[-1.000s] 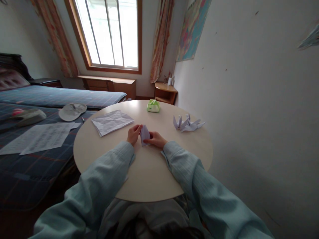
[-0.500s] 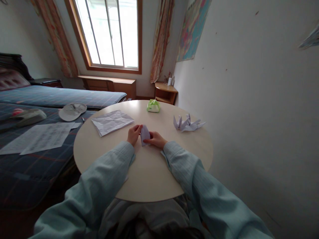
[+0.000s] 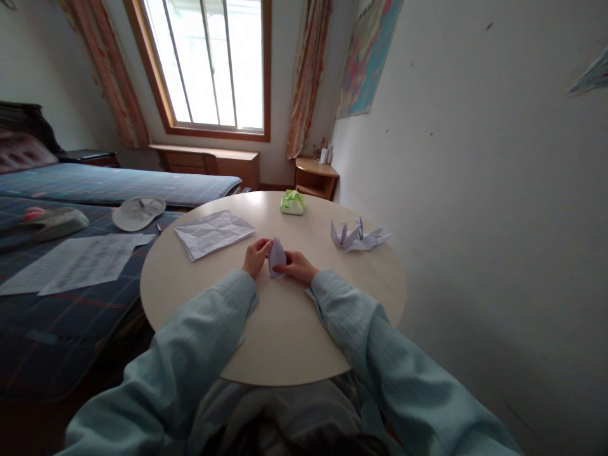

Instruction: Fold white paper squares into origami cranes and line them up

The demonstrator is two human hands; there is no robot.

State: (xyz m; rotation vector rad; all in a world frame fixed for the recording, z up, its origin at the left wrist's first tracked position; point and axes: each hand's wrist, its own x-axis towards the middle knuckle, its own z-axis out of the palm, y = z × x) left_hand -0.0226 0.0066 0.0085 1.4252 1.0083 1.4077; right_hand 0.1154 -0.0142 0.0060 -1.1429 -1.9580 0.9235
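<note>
A small folded piece of white paper (image 3: 277,258), pointed at the top, is held upright between both hands over the round table (image 3: 285,342). My left hand (image 3: 256,256) pinches it near its upper left edge. On the other side my right hand (image 3: 299,266) grips its lower right part, thumb across the front. To the left of my hands lie creased sheets of white paper (image 3: 215,232). Folded paper cranes (image 3: 358,237) stand close together toward the table's right side.
A green and white tissue pack (image 3: 292,202) sits at the table's far edge. Left of the table, a bed (image 3: 71,329) with a plaid cover bears printed sheets (image 3: 80,263) and a white cap (image 3: 138,213). The white wall (image 3: 475,221) rises close on the right.
My left fingers have shifted very slightly at the tip of the folded paper. Otherwise the hands and the things on the table look the same.
</note>
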